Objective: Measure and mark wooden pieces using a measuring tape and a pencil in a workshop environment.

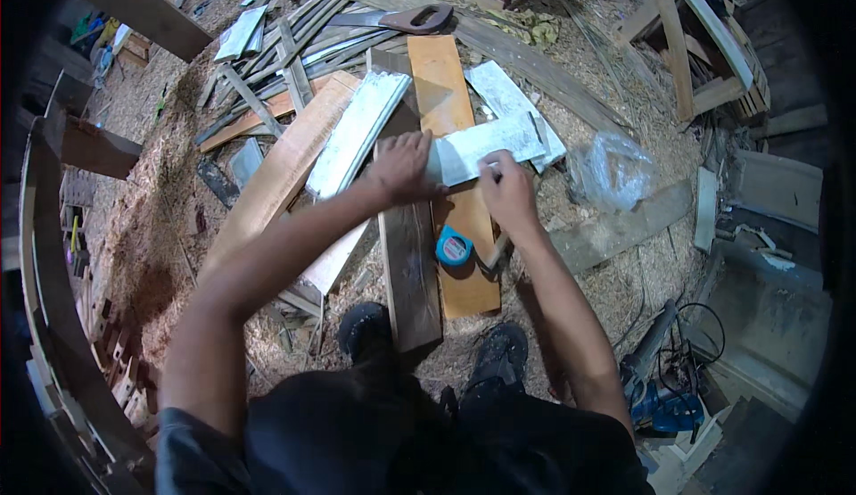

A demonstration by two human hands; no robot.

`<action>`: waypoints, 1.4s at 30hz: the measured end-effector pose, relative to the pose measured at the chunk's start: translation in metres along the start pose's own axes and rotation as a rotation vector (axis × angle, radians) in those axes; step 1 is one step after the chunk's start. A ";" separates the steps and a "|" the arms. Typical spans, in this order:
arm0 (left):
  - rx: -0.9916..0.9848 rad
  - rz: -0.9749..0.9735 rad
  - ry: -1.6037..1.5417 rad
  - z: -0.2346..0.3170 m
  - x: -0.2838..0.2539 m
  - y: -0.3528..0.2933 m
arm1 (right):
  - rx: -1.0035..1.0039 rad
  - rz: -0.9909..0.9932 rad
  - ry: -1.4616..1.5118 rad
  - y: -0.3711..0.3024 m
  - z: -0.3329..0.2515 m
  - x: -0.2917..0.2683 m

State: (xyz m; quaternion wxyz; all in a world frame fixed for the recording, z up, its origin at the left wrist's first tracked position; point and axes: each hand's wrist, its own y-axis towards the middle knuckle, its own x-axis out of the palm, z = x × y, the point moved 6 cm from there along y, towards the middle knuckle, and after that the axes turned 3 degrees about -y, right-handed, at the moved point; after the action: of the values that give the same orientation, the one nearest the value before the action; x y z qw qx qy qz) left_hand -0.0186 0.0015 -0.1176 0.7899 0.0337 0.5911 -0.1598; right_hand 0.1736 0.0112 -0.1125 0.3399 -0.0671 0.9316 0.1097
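Note:
A short white-painted board (499, 144) lies across an orange-brown plank (470, 294) in front of me. My left hand (403, 169) grips its left end, fingers curled over it. My right hand (510, 193) is closed at the board's near edge, and I cannot make out what is between its fingertips. A turquoise tape measure (454, 247) sits on the plank, just nearer than the board. Beside it, under my right wrist, a short piece with a wooden handle (496, 252) shows in part. A dark wooden beam (412, 285) runs alongside the plank on the left.
A handsaw (423, 20) rests on a pile of strips at the far side. Clear plastic wrap (615, 172) lies to the right. A blue power tool (669, 408) with a cable is at the lower right. Sawdust and shavings (152, 272) cover the floor.

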 end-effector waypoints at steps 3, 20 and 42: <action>-0.077 0.256 -0.146 0.001 0.021 -0.010 | 0.059 -0.026 0.110 0.001 0.012 -0.020; -0.454 0.304 -0.392 -0.149 -0.038 -0.035 | -0.412 -0.486 -0.518 0.033 -0.033 0.039; -0.397 0.413 -0.427 -0.057 -0.103 -0.005 | -0.232 -0.394 -0.241 0.026 -0.007 -0.002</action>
State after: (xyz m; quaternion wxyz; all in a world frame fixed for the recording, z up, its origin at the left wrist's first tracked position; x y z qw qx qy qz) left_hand -0.0981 0.0328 -0.0371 0.9024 -0.0357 0.4129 0.1176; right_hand 0.1656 0.0347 -0.1023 0.4535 -0.2724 0.8344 0.1546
